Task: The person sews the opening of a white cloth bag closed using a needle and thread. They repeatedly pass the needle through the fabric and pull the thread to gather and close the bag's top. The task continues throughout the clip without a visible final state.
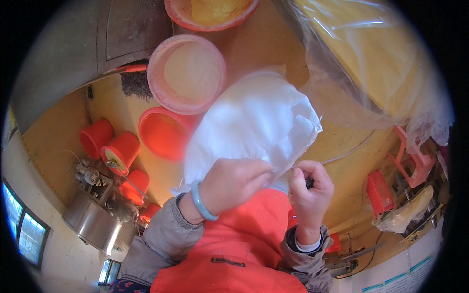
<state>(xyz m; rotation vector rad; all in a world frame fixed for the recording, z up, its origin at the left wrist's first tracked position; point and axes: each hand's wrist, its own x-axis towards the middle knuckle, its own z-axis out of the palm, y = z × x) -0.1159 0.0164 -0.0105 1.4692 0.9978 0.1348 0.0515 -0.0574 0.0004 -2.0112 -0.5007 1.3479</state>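
Observation:
A large white sack [239, 122], plump and smooth, fills the middle of the view in front of my red apron [234, 234]. Its right end is creased, with a ragged edge. My left hand [234, 183], with a pale bangle at the wrist, is closed on the sack's near edge. Beside it on the right, my right hand [312, 185] is curled shut close to the same edge. Something small and dark shows between its fingers; what it is I cannot make out.
Beyond the sack stand a pink tub [152, 73] with pale powder, an orange-red tub [163, 134] and a red basin [181, 19]. Red buckets [96, 137] and a steel drum [90, 217] are at left. Plastic sheeting [371, 63], a pink stool [415, 166] and a red crate [380, 193] lie right.

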